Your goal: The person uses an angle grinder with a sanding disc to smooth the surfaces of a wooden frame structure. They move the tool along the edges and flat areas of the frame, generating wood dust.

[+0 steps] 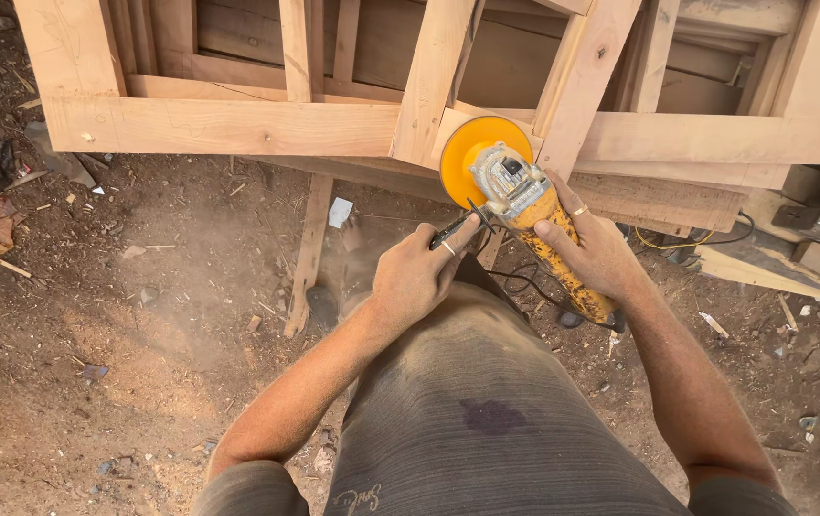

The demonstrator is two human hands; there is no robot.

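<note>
While the right hand (593, 250) wraps the dusty yellow angle grinder (524, 205) and the left hand (416, 277) grips its black side handle (455, 229), the orange disc (467, 153) meets the pale wooden frame (238, 124)'s near rail; dust hangs left, and rough, unsmoothed-looking wood remains.

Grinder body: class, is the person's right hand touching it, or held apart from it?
Touching. The head view shows the right hand wrapped around the yellow grinder body, fingers pressed against it with no gap.
</note>
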